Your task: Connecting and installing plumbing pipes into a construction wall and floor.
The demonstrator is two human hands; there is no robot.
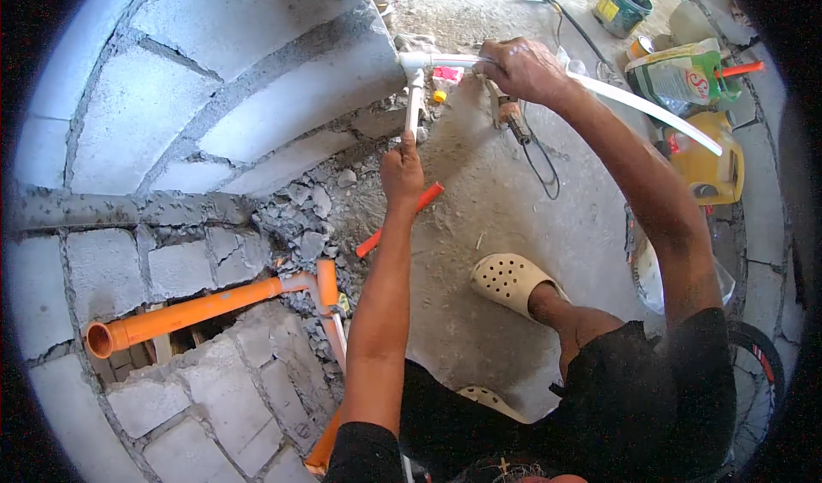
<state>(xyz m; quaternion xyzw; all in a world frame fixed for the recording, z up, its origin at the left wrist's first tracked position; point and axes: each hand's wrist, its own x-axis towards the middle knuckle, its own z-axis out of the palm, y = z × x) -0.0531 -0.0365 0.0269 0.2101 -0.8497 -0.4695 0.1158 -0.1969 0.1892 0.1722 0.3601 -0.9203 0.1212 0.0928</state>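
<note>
By wall (291, 98): wht pipe (646, 104) in R hand (522, 70), axis pts rightward.

A building site, unfinished or under renovation; bare grey block walls (291, 110) with rough mortar joints; broken rubble (310, 207) heaped at their foot; an orange drainpipe (201, 313) across a gap in the blockwork; white water pipe (648, 104); dusty concrete floor (445, 303)

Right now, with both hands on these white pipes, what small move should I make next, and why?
I'd probably steady the short white pipe with your left hand and nudge the long white pipe gently toward the white fitting with your right hand: both pipes appear to meet there, each hand grips one, and how deeply they sit can't be seen.
</note>
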